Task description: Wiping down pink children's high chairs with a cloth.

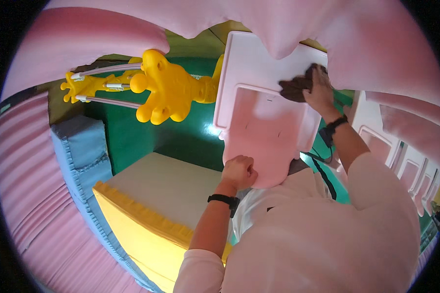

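A pale pink plastic child's chair stands in front of me, with a wide tray at its far end. My right hand presses a dark brown cloth against the right part of that tray, fingers over the cloth. At the near left edge of the chair, my left hand is curled into a loose fist against the pink plastic. Nothing shows inside the curled fingers. Both wrists wear black bands.
Left of the chair is a yellow plastic giraffe-shaped stand with bars. A yellow-sided padded block and a blue padded block lie at the left. More pink-and-white chairs line the right. Pink drapery hangs beyond; the floor is green.
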The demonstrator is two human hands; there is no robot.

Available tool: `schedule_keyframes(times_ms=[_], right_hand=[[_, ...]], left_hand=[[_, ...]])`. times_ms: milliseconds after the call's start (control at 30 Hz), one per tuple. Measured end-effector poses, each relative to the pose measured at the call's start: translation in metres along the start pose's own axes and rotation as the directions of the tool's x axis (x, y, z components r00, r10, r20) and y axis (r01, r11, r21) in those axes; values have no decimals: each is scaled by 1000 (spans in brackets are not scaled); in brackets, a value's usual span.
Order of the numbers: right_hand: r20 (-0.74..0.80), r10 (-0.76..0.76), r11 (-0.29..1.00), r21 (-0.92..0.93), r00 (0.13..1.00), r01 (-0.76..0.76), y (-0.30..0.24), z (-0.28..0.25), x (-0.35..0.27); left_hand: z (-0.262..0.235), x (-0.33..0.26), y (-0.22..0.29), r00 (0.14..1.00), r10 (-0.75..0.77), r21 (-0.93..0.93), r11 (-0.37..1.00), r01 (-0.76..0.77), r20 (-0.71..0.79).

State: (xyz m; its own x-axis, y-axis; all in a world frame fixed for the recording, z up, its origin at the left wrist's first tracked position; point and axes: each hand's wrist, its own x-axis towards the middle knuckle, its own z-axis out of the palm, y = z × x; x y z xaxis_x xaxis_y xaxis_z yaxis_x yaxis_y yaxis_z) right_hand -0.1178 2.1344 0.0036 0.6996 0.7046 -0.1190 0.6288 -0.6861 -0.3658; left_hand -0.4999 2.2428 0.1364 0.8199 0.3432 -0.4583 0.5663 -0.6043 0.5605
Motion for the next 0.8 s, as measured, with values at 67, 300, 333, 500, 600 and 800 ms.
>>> schedule_keyframes(times_ms=[67, 300, 333, 500, 600, 800], right_hand=[[25, 5, 999, -47, 1000, -4, 11, -8, -10], [-172, 27, 984, -171, 985, -57, 22, 21, 23], [-230, 50, 990, -114, 972, -78, 21, 22, 24], [-345, 62, 996, -46, 937, -83, -3, 19, 1], [-192, 119, 993, 30, 974, -116, -3, 24, -2], [-330, 65, 981, -153, 942, -121, -21, 44, 17]], left_hand=[[0, -1, 0, 1000, 10, -22, 1000, -11, -27], [0, 3, 4, 941, 140, -114, 976, -183, -307], [0, 2, 5, 941, 138, -125, 975, -184, -310], [2, -7, 0, 865, 56, -59, 993, -98, -499], [4, -5, -2, 940, -13, -162, 986, -45, -340], [5, -4, -2, 952, -40, -200, 980, -23, -305]])
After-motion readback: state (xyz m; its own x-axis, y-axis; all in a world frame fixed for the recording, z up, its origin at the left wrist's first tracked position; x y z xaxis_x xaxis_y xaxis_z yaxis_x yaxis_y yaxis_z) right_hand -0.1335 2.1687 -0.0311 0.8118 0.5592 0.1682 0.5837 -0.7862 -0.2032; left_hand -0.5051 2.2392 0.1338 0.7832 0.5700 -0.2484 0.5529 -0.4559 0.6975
